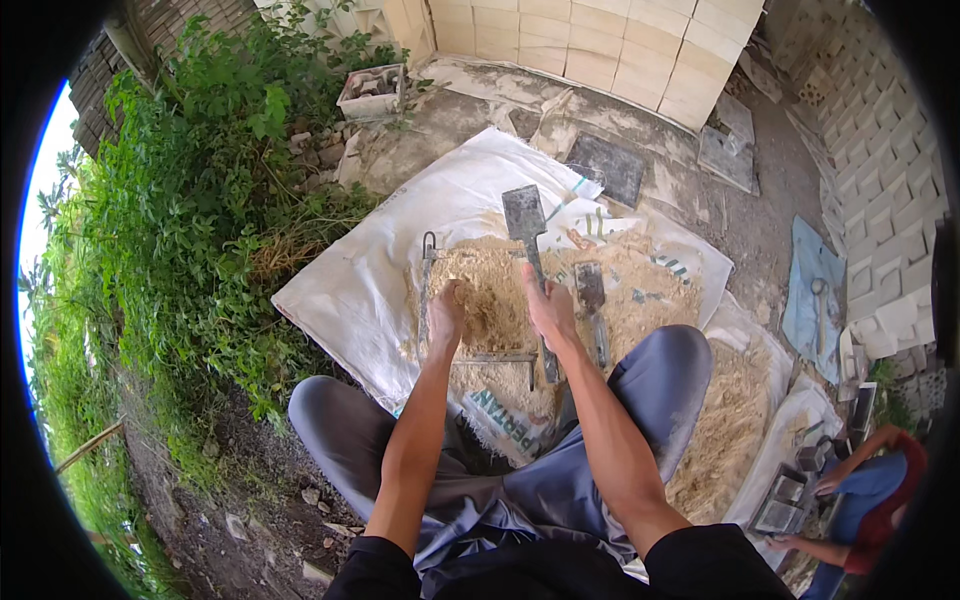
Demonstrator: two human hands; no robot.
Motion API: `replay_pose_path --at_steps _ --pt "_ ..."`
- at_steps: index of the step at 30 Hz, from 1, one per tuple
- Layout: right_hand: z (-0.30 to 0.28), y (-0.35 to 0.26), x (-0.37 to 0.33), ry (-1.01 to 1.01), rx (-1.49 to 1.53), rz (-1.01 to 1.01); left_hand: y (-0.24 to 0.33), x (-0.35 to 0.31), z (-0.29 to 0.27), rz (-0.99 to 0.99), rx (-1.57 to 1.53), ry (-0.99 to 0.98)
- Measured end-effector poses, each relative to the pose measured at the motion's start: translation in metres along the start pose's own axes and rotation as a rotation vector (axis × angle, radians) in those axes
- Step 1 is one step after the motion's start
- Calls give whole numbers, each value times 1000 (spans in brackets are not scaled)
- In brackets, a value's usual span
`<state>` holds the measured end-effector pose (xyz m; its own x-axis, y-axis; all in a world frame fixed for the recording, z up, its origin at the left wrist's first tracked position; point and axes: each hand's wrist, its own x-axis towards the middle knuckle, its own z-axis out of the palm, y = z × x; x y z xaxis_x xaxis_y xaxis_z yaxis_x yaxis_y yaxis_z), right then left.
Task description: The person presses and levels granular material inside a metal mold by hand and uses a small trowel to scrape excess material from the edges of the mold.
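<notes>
A metal frame [492, 357] filled with pale, crumbly sand-like mix [497, 315] lies on a white woven sack [370, 255] before me. At its left side, my left hand [446, 314] rests on the mix with fingers curled in. What those fingers hold, if anything, is hidden. My right hand [549, 308] grips the handle of a flat grey paddle [523, 212] along the frame's right side, blade pointing away from me. Right of that hand, a second tool [590, 284], with a dark flat blade and a grey handle, lies on loose mix.
My bent knees flank the work. More mix [728, 430] is heaped at right. A co-worker [885, 490] handles grey moulds [783, 500] at lower right. Dense plants [200, 190] grow left. Beyond lie a dark slab [606, 166], a rubble-filled box [372, 104] and a blue sheet [808, 290].
</notes>
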<state>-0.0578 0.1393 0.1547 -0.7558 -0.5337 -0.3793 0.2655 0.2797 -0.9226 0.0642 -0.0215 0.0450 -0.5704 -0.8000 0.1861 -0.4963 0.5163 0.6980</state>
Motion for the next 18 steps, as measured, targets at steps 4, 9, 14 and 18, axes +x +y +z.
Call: replay_pose_path --at_steps 4,9,14,18 --pt "-3 -1 -1 13 -33 -33 43 -32 -2 485 430 107" --pt "3 0 1 56 -94 -29 19 -66 5 540 248 -452" --pt "4 7 8 52 -133 -90 6 -83 21 714 44 -502" --pt "1 1 -3 28 -94 -89 -3 -74 29 538 -59 -584"
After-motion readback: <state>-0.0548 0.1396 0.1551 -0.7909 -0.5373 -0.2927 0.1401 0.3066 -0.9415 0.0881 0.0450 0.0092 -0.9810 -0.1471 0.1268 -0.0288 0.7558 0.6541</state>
